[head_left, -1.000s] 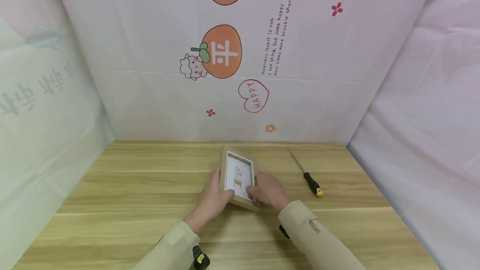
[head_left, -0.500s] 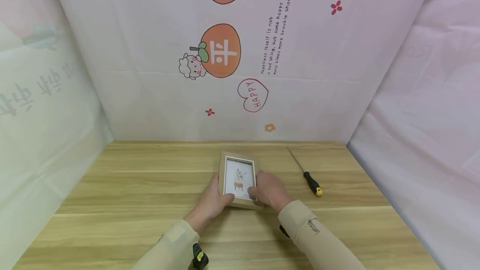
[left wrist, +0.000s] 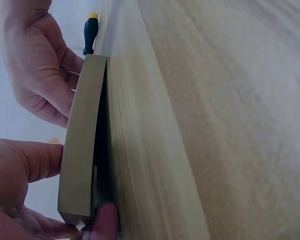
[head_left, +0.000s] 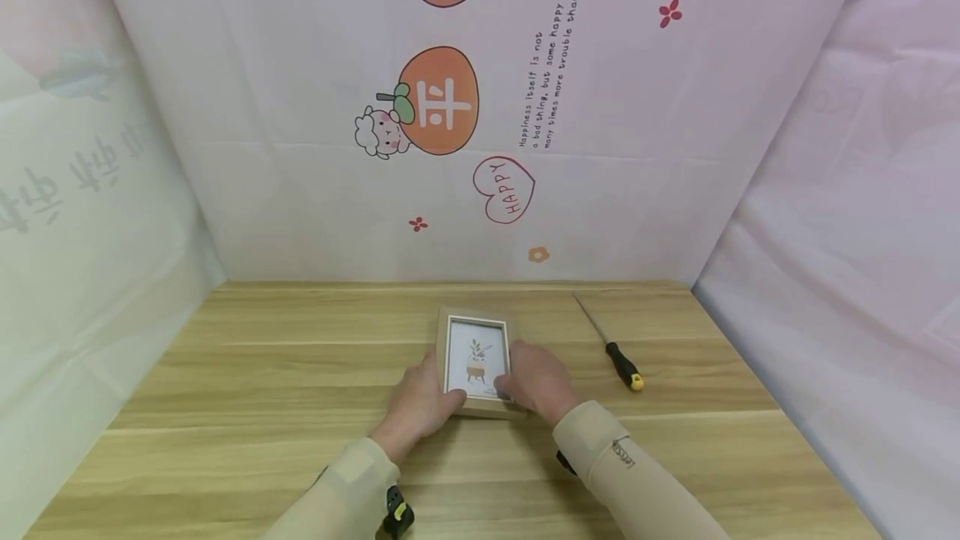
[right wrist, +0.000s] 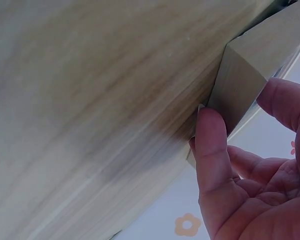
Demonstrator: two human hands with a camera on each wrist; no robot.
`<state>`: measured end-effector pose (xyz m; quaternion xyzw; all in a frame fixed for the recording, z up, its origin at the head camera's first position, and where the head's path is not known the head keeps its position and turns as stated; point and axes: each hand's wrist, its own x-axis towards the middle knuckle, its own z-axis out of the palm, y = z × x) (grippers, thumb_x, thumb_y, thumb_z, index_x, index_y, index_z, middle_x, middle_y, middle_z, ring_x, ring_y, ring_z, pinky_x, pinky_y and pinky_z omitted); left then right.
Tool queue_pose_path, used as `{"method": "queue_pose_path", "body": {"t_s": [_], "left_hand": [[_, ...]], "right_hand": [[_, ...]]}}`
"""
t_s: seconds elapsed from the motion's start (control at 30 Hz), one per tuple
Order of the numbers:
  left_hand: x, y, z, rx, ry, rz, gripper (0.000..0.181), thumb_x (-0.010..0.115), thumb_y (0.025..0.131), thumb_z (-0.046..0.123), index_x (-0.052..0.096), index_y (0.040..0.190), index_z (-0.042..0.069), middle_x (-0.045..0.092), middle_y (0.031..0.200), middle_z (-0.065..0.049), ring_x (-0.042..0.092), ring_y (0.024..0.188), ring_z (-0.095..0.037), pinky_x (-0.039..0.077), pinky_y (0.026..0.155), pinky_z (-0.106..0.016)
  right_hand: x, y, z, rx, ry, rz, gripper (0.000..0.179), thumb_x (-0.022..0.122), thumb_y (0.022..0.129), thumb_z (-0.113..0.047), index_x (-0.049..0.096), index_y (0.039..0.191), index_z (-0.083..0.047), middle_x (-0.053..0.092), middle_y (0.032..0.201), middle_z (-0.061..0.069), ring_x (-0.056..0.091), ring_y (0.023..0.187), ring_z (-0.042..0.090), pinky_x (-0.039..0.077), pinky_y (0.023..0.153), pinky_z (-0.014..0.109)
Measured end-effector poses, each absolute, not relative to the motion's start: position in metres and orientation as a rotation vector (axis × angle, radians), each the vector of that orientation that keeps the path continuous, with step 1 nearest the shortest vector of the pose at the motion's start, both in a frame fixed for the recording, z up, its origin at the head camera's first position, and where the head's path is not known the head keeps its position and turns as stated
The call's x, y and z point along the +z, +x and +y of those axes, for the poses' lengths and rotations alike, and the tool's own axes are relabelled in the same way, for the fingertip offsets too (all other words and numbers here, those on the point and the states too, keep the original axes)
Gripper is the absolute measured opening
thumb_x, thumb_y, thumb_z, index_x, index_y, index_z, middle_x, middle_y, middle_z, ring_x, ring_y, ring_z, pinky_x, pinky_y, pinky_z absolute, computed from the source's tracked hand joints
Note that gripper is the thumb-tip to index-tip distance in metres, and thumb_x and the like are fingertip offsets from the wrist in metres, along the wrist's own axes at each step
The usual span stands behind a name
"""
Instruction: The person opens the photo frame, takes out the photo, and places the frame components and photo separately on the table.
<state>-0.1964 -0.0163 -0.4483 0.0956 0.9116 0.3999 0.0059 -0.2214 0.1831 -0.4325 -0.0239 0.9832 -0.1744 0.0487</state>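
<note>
A small wooden picture frame (head_left: 477, 363) with a plant print lies face up, low over the wooden table, between both hands. My left hand (head_left: 420, 397) grips its left side, thumb on the front near the lower left corner; in the left wrist view, fingertips reach under the frame's edge (left wrist: 80, 145), where a dark gap shows above the tabletop. On the opposite side my right hand (head_left: 538, 377) holds the frame, its thumb on the front by the lower right. From the right wrist, the right fingers (right wrist: 210, 145) lie along the frame's side. The frame's back is hidden.
To the right of the frame lies a screwdriver (head_left: 624, 367) with a black and yellow handle, its shaft pointing to the back. A white printed cloth (head_left: 337, 215) hangs behind the wooden table (head_left: 300, 440), with more cloth at both sides.
The picture frame has been lowered and turned from a tilt to nearly straight and flat, with both hands still holding it. The screwdriver has stayed put.
</note>
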Motion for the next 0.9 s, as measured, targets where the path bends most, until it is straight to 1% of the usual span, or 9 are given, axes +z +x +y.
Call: {"method": "queue_pose_path", "body": {"t_s": [0.13, 0.23, 0.33, 0.4, 0.6, 0.7, 0.8, 0.9], "left_hand": [[-0.4458, -0.1960, -0.0162, 1.130, 0.229, 2.895, 0.058, 0.078, 0.081, 0.023, 0.057, 0.132, 0.003, 0.066, 0.083, -0.009, 0.058, 0.067, -0.023, 0.045, 0.055, -0.035], [-0.4438, -0.1956, -0.0160, 1.102, 0.203, 2.896, 0.058, 0.078, 0.081, 0.025, 0.057, 0.130, 0.002, 0.062, 0.080, -0.008, 0.057, 0.066, -0.024, 0.044, 0.055, -0.035], [-0.4429, -0.1961, -0.0160, 1.100, 0.191, 2.882, 0.057, 0.078, 0.081, 0.024, 0.058, 0.130, 0.003, 0.061, 0.079, -0.008, 0.057, 0.066, -0.024, 0.044, 0.054, -0.035], [-0.4427, -0.1966, -0.0163, 1.102, 0.185, 2.875, 0.054, 0.078, 0.081, 0.023, 0.059, 0.127, 0.003, 0.061, 0.079, -0.008, 0.056, 0.065, -0.024, 0.044, 0.054, -0.035], [-0.4443, -0.1997, -0.0167, 1.034, 0.145, 2.877, 0.039, 0.076, 0.083, 0.026, 0.061, 0.112, 0.005, 0.060, 0.080, -0.009, 0.056, 0.065, -0.025, 0.043, 0.053, -0.035], [-0.4448, -0.2007, -0.0168, 1.003, 0.127, 2.884, 0.034, 0.076, 0.084, 0.028, 0.062, 0.107, 0.007, 0.059, 0.079, -0.008, 0.056, 0.065, -0.024, 0.043, 0.053, -0.035], [-0.4453, -0.2024, -0.0164, 0.971, 0.120, 2.900, 0.034, 0.076, 0.085, 0.030, 0.062, 0.105, 0.007, 0.060, 0.079, -0.008, 0.056, 0.065, -0.024, 0.044, 0.052, -0.036], [-0.4444, -0.2044, -0.0152, 0.931, 0.104, 2.915, 0.037, 0.075, 0.086, 0.033, 0.063, 0.107, 0.005, 0.059, 0.080, -0.008, 0.056, 0.066, -0.024, 0.045, 0.052, -0.036]], "right_hand": [[-0.4323, -0.2215, 0.1825, -0.508, -0.070, 2.998, 0.035, 0.080, 0.086, -0.024, 0.063, 0.106, -0.001, 0.063, 0.084, 0.007, 0.057, 0.072, 0.022, 0.052, 0.065, 0.037], [-0.4320, -0.2208, 0.1813, -0.490, -0.060, 3.003, 0.037, 0.080, 0.086, -0.025, 0.064, 0.108, -0.001, 0.064, 0.086, 0.008, 0.057, 0.074, 0.022, 0.053, 0.068, 0.038], [-0.4317, -0.2199, 0.1804, -0.484, -0.059, 3.007, 0.038, 0.080, 0.086, -0.025, 0.064, 0.110, 0.000, 0.065, 0.088, 0.009, 0.058, 0.074, 0.023, 0.054, 0.069, 0.039], [-0.4324, -0.2200, 0.1801, -0.474, -0.064, 3.012, 0.039, 0.080, 0.087, -0.025, 0.064, 0.111, 0.001, 0.065, 0.089, 0.010, 0.058, 0.075, 0.023, 0.055, 0.070, 0.039], [-0.4352, -0.2202, 0.1800, -0.467, -0.069, 3.017, 0.040, 0.080, 0.088, -0.027, 0.064, 0.112, 0.000, 0.066, 0.089, 0.010, 0.058, 0.075, 0.022, 0.055, 0.071, 0.039], [-0.4358, -0.2208, 0.1799, -0.472, -0.061, 3.010, 0.039, 0.081, 0.088, -0.027, 0.064, 0.110, -0.001, 0.065, 0.088, 0.009, 0.058, 0.074, 0.022, 0.055, 0.070, 0.038], [-0.4361, -0.2214, 0.1796, -0.467, -0.050, 3.003, 0.037, 0.080, 0.088, -0.028, 0.064, 0.109, -0.002, 0.064, 0.087, 0.008, 0.058, 0.074, 0.021, 0.054, 0.069, 0.037], [-0.4353, -0.2214, 0.1796, -0.460, -0.040, 3.000, 0.036, 0.080, 0.088, -0.028, 0.064, 0.108, -0.003, 0.063, 0.086, 0.007, 0.058, 0.073, 0.021, 0.054, 0.069, 0.037]]}}
